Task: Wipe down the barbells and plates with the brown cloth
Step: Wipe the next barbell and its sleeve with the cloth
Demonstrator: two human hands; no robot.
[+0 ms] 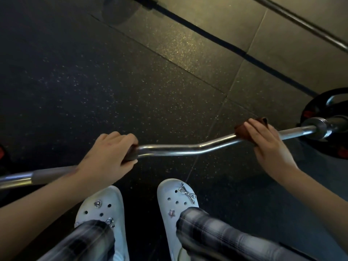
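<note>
Head view, looking straight down past the person's legs. A chrome curl bar [169, 149] with a kinked middle runs across the frame from the lower left edge up to the right edge, held above the floor [94, 81].

The left hand [107, 153] sits left of centre, its fingers [120, 137] curled over the top of the bar and the thumb tucked beneath, closed firmly round it. A dark brownish patch shows under the fingertips. I cannot tell whether that is fabric or the bar's grip section.

The right hand [263, 140] is right of centre, further up the bar. Its fingers [252, 127] wrap round the brown cloth [240, 131], which is folded about the shaft. The cloth pokes out left of the hand and above the knuckles, touching the metal on both sides of the grip.

Just beyond that hand, toward the right edge, the bar widens into its thick sleeve [320, 125]. A black plate [320, 108] with red marks sits at that end and is partly cut off by the frame.

Below the bar, in the lower middle, stand two white clogs [105, 204] with small metal charms, with plaid trousers [207, 232] above them.

A second, thin bar [301, 21] lies on the floor in the upper right corner, well apart from the hands. The floor is dark speckled rubber tiling, with a black stripe crossing the upper right.
</note>
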